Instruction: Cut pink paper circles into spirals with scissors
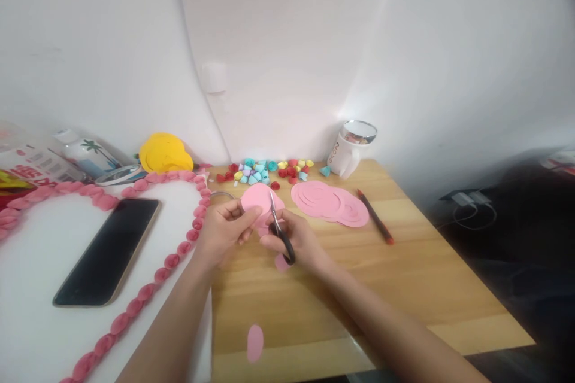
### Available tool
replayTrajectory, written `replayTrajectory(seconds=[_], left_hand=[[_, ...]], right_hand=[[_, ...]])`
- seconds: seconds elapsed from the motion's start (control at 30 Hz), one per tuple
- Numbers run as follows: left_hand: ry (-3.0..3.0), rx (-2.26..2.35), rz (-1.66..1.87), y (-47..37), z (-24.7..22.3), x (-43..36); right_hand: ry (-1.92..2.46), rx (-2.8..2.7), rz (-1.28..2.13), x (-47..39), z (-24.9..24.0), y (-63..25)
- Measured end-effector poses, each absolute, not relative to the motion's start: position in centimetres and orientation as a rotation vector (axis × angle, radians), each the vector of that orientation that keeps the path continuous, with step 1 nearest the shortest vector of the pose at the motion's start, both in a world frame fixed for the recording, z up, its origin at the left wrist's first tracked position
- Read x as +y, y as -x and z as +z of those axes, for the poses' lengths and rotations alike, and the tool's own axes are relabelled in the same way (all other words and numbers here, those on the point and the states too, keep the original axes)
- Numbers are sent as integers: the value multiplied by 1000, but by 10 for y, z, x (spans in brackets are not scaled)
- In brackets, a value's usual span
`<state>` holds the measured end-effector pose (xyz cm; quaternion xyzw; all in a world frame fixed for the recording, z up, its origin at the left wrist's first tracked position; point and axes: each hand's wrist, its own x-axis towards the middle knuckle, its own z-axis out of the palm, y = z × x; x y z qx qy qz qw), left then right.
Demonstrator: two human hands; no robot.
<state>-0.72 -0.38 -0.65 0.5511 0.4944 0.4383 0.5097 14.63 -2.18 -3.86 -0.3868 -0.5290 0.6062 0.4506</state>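
Between the thumb and fingers of my left hand (227, 230) is a round piece of pink paper (257, 197). My right hand (296, 239) grips black-handled scissors (284, 242), their blades pointing up at the right edge of that paper. More pink paper shows just behind and below the held piece. A small pink scrap (282, 261) lies under the scissors, and an oval pink scrap (255, 343) rests near the table's front edge. Overlapping pink paper circles (330, 202) are spread to the right of my hands.
A red and black pen (375, 216) and a white mug (353, 148) stand right. Small coloured paper rolls (256, 172) line the back. At left, a phone (108, 251) lies on a white board (36, 311) edged with pink rolls, near yellow paper (165, 153) and a bottle (87, 152).
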Motion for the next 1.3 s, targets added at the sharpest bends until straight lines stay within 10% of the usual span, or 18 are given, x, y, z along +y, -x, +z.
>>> replayTrajectory(seconds=[1.3], left_hand=[[-1332, 1222, 968, -2, 3, -9]], right_hand=[[925, -1352, 1487, -23, -38, -142]])
